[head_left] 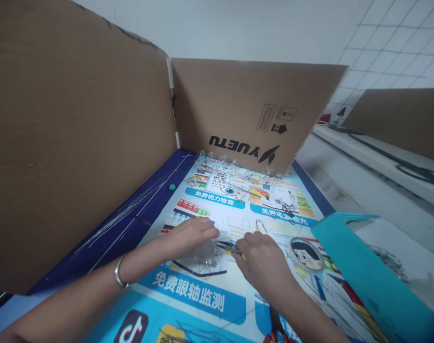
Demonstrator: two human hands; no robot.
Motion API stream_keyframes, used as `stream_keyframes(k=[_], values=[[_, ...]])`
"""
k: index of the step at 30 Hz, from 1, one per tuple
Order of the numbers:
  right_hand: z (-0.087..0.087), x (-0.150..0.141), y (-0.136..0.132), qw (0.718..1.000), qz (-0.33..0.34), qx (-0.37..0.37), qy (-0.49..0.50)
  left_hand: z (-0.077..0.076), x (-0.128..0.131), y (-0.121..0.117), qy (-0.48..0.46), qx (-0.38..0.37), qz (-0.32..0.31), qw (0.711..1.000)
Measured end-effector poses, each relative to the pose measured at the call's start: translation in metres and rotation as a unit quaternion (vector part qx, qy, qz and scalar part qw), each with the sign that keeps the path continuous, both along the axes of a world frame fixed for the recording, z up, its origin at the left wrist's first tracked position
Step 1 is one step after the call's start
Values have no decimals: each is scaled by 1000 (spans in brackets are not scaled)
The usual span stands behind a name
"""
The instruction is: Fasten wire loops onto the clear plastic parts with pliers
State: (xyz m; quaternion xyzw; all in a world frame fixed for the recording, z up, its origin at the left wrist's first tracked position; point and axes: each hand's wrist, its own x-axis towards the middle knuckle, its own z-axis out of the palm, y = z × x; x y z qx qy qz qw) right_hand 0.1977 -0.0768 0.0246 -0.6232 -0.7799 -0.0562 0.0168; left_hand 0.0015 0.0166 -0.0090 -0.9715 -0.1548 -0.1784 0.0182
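My right hand [261, 255] is closed around a pair of pliers [228, 246], whose dark pointed jaws face left toward my left hand [193, 236]. The fingers of that left hand are bent and pressed together just beside the jaw tips; what they pinch is too small to tell. Under it lies a cluster of clear bead-like pieces [207, 262] with thin wire curving around. A dark thin rod [206, 274] rests just below them. Beyond both hands, several small bent wire pieces [246, 223] lie on the printed mat [234, 281].
Cardboard panels [238, 105] stand at the back and left. Clear pieces [220, 164] line the back panel's foot, near dark rings [286, 207]. On the right, a teal box [367, 267] holds coiled wire [388, 259]. Red-handled scissors [276, 336] lie at the front.
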Motion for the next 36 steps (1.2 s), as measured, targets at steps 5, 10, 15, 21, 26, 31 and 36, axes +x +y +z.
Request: stream_keyframes(k=[5,10,15,21,26,31,36], values=[[-5,-2,0,1000,-17,3,-7,3,0,-2,-25,9,-8,1000],[-9,-4,1,1000,-25,-4,-12,2,0,-1,-31,22,3,999],[-11,-6,2,999,-32,2,-1,-2,1,-1,-23,25,19,999],[-9,-4,2,999,-27,46,-9,-3,1,-2,-21,14,40,999],[-17,-5,5,998,-6,63,-24,-7,2,-4,-39,6,48,998],[-29,-7,8,992,19,116,-43,-13,3,-4,-66,-3,49,997],[-36,-8,7,983,50,168,-52,-7,4,-8,-32,11,72,997]])
